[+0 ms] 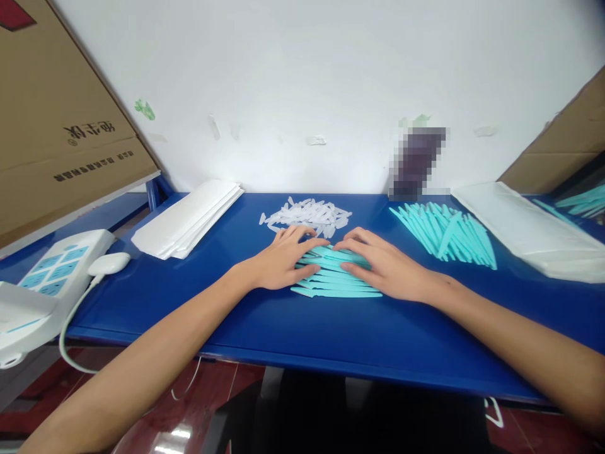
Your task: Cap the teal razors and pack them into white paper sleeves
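A row of slim turquoise eyebrow razors (pixel 338 292) lies side by side on the blue table. My left hand (pixel 286 257) rests at the row's left end, its fingers curved and spread over the razors. At the right end is my right hand (pixel 378 261), with thumb and fingers apart and touching the razors. Both palms face inward, and the fingers hide part of the row. Just behind my hands lies a loose heap of small whitish translucent caps (pixel 309 214). Another pile of turquoise razors (pixel 444 233) sits to the right, some crossing each other.
White sleeves or bags (pixel 189 217) are stacked at left, with clear plastic bags (pixel 534 230) at right. A power strip (pixel 66 271) with a white plug (pixel 109 263) and cable is at far left. A cardboard box (pixel 61 113) stands behind it. A wall (pixel 283 82) borders the table (pixel 307 337).
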The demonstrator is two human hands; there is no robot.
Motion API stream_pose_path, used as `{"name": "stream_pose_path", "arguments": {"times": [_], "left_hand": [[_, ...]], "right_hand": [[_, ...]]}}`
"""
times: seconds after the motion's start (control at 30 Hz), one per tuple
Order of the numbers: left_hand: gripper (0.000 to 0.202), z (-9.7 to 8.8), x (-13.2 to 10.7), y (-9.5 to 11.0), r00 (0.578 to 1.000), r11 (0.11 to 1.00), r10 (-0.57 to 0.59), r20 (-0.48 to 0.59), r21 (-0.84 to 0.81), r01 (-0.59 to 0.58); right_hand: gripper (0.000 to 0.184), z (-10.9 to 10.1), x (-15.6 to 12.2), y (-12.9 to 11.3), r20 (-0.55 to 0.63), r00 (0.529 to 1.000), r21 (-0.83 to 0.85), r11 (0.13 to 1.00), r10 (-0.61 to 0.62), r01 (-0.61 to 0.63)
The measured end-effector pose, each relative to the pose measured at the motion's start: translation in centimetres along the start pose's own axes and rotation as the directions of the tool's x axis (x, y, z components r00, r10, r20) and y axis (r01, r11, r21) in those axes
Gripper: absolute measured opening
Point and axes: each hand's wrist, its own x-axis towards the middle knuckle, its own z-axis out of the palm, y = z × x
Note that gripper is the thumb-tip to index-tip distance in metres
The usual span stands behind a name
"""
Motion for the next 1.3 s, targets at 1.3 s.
{"name": "stream_pose_path", "arguments": {"times": [1.3], "left_hand": [[0.026, -1.7, -0.6, -0.6, 0.933, 0.995, 0.056, -0.356, 0.094, -0.023]], "right_hand": [[0.067, 0.0, -0.2, -0.5, 0.023, 0.998, -0.075, 0.996, 0.055, -0.053]]}}
